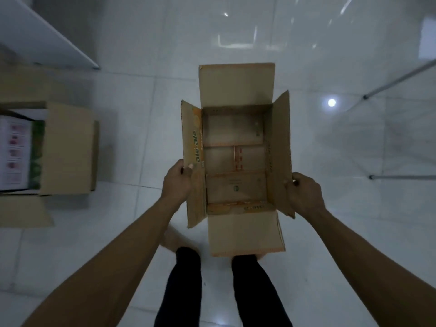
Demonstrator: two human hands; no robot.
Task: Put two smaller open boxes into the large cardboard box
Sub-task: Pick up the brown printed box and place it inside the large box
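Observation:
An open brown cardboard box (236, 159) with all flaps spread is held in front of me above the white floor, its inside bare. My left hand (179, 182) grips its left flap, which bears green lettering. My right hand (304, 192) grips the right flap. At the far left stands a larger open cardboard box (66, 147) on the floor, holding white printed sheets and something green; it runs out of the view.
White glossy floor tiles (132, 128) lie all around. A white table edge (47, 36) crosses the upper left. Thin metal legs (401, 79) stand at the right. My legs in dark trousers (186, 286) and bare feet are below the held box.

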